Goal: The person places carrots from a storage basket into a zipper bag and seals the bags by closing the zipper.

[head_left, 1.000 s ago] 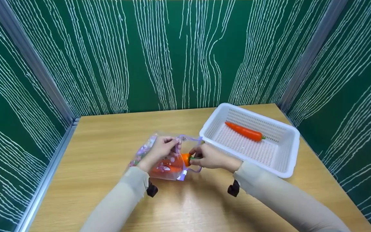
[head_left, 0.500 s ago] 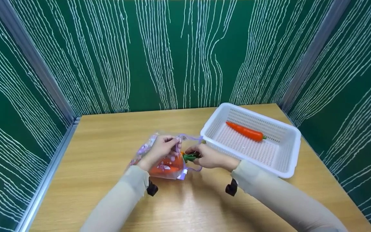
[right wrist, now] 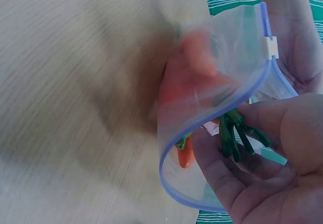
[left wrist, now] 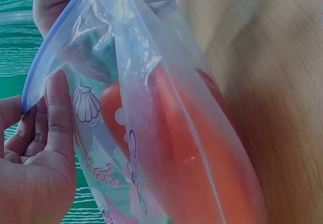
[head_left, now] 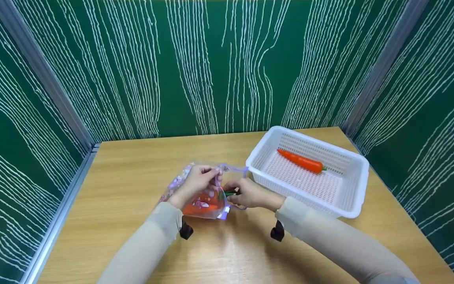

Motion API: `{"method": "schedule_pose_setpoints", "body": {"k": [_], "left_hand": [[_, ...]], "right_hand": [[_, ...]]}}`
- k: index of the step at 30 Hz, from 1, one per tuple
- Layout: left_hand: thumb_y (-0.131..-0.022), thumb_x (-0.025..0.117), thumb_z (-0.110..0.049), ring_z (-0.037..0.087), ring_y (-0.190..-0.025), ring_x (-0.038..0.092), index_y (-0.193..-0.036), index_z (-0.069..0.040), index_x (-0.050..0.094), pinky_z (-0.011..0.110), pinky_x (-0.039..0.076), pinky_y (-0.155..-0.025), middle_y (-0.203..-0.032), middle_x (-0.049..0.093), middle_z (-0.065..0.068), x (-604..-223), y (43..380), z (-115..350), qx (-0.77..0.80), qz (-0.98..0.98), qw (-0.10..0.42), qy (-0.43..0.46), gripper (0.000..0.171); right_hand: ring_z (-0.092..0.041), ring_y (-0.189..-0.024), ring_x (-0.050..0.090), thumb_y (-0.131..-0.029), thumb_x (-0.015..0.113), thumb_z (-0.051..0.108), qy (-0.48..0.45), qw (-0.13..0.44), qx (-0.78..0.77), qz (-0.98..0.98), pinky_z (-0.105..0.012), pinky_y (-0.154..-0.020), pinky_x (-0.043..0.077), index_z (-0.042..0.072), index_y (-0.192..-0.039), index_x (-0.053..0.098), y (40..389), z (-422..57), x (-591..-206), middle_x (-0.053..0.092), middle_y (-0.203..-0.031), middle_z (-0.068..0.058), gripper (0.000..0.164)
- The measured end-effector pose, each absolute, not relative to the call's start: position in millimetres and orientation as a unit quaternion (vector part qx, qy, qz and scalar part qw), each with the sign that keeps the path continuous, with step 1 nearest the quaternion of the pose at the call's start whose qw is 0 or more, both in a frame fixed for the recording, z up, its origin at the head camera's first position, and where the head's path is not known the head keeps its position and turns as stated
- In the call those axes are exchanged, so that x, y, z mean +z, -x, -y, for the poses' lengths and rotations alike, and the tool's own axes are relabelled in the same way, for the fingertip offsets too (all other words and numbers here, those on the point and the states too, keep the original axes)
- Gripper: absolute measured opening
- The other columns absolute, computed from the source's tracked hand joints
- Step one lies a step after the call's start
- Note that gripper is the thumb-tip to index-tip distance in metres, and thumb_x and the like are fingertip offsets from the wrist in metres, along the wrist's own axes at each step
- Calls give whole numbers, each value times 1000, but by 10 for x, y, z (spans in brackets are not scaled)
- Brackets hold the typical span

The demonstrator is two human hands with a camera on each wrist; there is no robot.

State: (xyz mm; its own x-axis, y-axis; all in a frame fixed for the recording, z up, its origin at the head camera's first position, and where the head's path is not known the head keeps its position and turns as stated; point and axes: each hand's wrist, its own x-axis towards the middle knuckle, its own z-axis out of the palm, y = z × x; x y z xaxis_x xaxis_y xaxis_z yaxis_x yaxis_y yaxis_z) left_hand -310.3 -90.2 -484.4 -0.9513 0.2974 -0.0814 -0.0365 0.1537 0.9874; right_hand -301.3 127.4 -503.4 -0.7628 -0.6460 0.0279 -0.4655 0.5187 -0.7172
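Observation:
A clear zip bag (head_left: 173, 191) with purple trim and printed shells lies on the table, mouth to the right. My left hand (head_left: 196, 183) pinches its upper edge between thumb and fingers, holding the mouth apart. At that mouth my right hand (head_left: 246, 193) holds a carrot by its green leafy top (right wrist: 234, 135), the leaves sticking out between thumb and fingers. The carrot's body is largely hidden inside the bag. Several orange-red vegetables fill the bag, with a large smooth one (left wrist: 202, 148) against the plastic in the left wrist view.
A white perforated basket (head_left: 317, 187) stands at the back right, close to my right hand. Inside lies one long orange-red carrot (head_left: 300, 161). Green walls (head_left: 195, 79) with white wavy lines enclose the wooden table (head_left: 132, 165).
My right hand has moved slightly left, pushing the carrot deeper into the bag; its orange shoulder is no longer exposed outside the mouth. My left hand stays on the bag's edge.

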Motion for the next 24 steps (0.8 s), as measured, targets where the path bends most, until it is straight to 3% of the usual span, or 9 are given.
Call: {"method": "schedule_pose_setpoints", "body": {"k": [4,7,13,20,24], "left_hand": [[-116,54,-20,14,-76,66,-106,1,74,24,60,-70,-88,69,3,-4850,3100,904,639,-753,128,-93,30],[-116,55,-21,14,-75,66,-101,-5,75,24,60,-71,-88,69,2,-4854,3099,906,639,-753,128,-96,30],[-116,55,-22,14,-74,66,-100,-7,76,24,59,-70,-87,69,2,-4868,3103,910,644,-748,133,-93,30],[-116,56,-22,14,-74,64,-100,-7,76,23,58,-69,-87,68,1,-4870,3101,910,642,-749,131,-93,30],[-115,56,-23,13,-73,64,-100,-7,75,22,59,-68,-86,68,2,-4856,3096,908,652,-740,139,-89,29]], "right_hand": [[-7,-71,61,-96,70,-4,310,136,-378,-862,-18,-53,49,-2,-117,76,3040,-1252,-5076,77,-108,-17,21],[-6,-71,60,-96,71,-4,310,132,-378,-862,-17,-51,47,-2,-114,75,3059,-1236,-5114,76,-107,-17,19],[-9,-70,61,-98,72,-1,301,151,-392,-856,-18,-50,46,-3,-112,74,3064,-1231,-5138,77,-105,-16,14],[-16,-77,66,-98,74,1,295,156,-383,-861,-21,-55,53,-2,-120,75,3048,-1265,-5093,77,-115,-18,22],[-30,-97,75,-98,79,6,309,122,-347,-877,-33,-74,64,-2,-122,76,3024,-1292,-5027,78,-118,-20,26]]}}
